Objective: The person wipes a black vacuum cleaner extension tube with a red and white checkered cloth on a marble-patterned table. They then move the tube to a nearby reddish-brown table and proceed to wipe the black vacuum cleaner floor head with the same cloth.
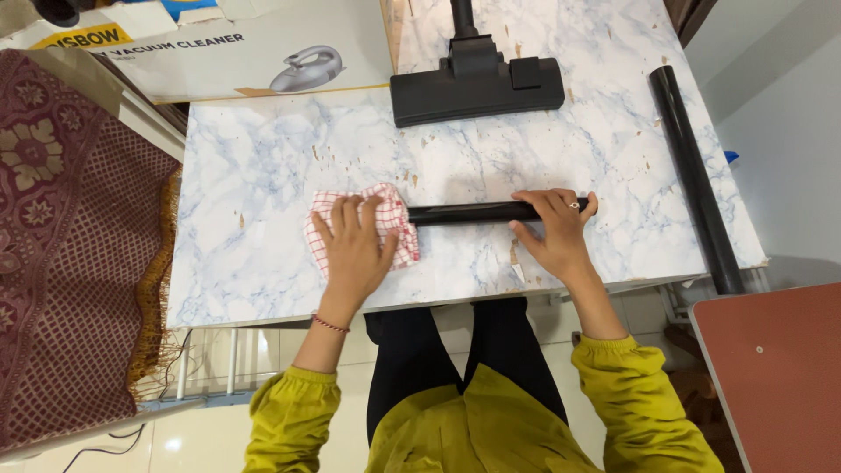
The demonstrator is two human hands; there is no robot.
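Table: the marble-look table is the biggest thing, a flat rectangle, white with blue veins and small brown chips in the smooth surface.
Blanket: a maroon woven blanket with flower pattern and a fringe lies left of the table.
Box: a white cardboard box rests at the table's far left edge.
Long tube: a glossy black tube lies along the table's right edge, straight and round.
Floor head: a black plastic floor head, wide and flat, sits at the table's far side.
Short tube: the black tube lies across the table near its front edge, smooth and shiny, one end hidden under the cloth.
Cloth: a red-and-white checked cloth, soft and crumpled, wraps the short tube's left end.
Left hand: the left hand presses the cloth, fingers spread over it.
Right hand: the right hand grips the short tube's right end.
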